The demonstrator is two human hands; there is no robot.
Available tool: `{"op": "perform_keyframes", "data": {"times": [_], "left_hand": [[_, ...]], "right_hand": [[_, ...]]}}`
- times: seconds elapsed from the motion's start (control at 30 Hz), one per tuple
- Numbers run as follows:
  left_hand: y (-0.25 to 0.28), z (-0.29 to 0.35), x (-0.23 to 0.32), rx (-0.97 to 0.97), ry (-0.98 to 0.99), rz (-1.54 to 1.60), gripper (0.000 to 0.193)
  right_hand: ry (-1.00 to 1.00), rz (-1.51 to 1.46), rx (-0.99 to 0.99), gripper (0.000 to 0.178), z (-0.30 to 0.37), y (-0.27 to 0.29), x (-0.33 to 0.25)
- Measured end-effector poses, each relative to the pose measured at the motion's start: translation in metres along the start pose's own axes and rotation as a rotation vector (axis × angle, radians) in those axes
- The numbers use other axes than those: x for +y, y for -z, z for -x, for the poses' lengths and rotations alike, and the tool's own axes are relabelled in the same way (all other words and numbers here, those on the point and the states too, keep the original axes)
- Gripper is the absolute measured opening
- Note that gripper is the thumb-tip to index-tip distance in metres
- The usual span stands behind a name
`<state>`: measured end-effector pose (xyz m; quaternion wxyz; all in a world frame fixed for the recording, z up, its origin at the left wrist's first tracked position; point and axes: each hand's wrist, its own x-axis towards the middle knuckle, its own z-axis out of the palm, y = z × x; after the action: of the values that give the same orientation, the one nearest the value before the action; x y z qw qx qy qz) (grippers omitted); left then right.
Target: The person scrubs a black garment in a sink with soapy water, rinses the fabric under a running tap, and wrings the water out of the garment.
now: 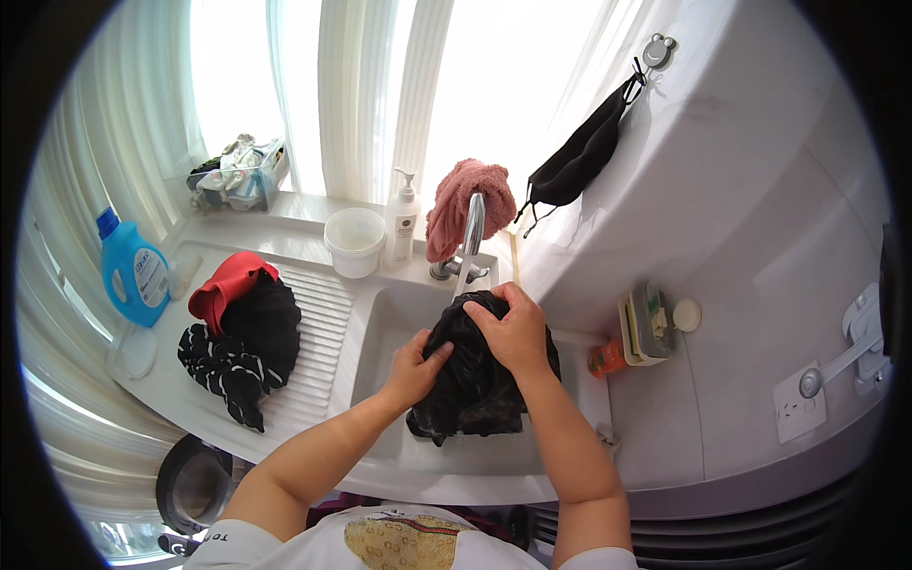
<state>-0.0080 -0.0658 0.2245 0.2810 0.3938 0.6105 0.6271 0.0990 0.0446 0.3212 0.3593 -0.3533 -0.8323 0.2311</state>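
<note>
Both my hands grip a wet black garment (472, 385) over the white sink basin (380, 332). At its left edge my left hand (415, 369) pinches the cloth between thumb and fingers. My right hand (513, 328) holds the upper right part, close below the chrome faucet (474, 223). Water runs from the spout onto the top of the garment. The lower part of the cloth hangs into the basin, and its exact kind cannot be made out. A pink towel (465, 204) is draped over the faucet's back.
On the ribbed washboard (318, 332) lie black clothes (256, 328) with a red piece (228, 285). Behind stand a white bucket (354, 242), a pump bottle (403, 223) and a clear bin of cloths (237, 176). A blue detergent bottle (133, 271) stands left; a wall caddy (646, 328) hangs right.
</note>
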Motion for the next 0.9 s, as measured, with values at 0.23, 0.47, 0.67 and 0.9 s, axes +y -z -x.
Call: {"op": "perform_keyframes", "data": {"times": [0.23,0.47,0.67,0.9], "left_hand": [[0.038,-0.025,-0.108,0.334,0.679,0.498,0.031],[0.04,-0.029,-0.081,0.179,0.746,0.404,0.025],[0.049,-0.028,-0.028,0.028,0.491,0.351,0.019],[0.074,-0.033,-0.019,0.128,0.453,0.016,0.043]], "right_hand": [[-0.129,0.025,-0.739,0.085,0.031,-0.058,0.08],[-0.247,0.013,-0.897,0.122,0.105,-0.124,0.119],[-0.292,-0.227,-0.945,0.107,0.081,-0.107,0.096],[-0.57,-0.776,-0.781,0.042,-0.005,-0.029,0.096]]}}
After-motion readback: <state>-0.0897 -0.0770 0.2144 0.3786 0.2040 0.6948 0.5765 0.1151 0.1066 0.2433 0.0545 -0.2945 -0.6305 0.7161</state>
